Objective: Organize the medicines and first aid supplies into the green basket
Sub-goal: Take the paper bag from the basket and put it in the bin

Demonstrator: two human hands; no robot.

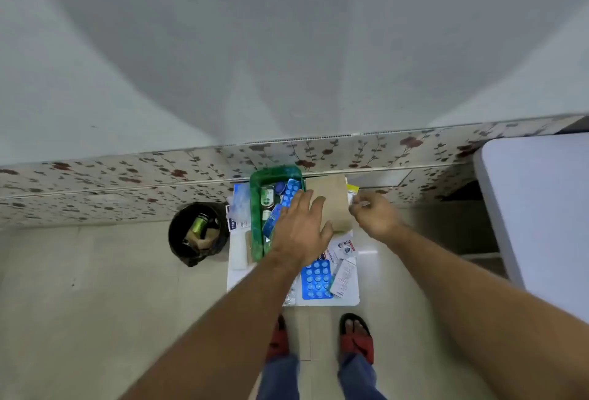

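Observation:
The green basket point(257, 205) stands on a small white table point(347, 299) against the wall. It holds small bottles point(267, 197) and blue blister packs point(291, 190). My left hand point(299, 227) lies flat with fingers spread over the basket's right side and the edge of a brown paper bag point(334, 202). Right of the bag, my right hand point(374, 213) pinches a small pale item point(354, 206); what it is I cannot make out. A blue blister pack point(317, 278) and a white leaflet point(342, 277) lie at the table's near edge.
A black bin point(199, 233) with rubbish stands on the floor left of the table. White packets point(239, 205) lie left of the basket. A white tabletop point(541, 208) fills the right side. Flowered tiles line the wall base. My feet in red sandals stand below the table.

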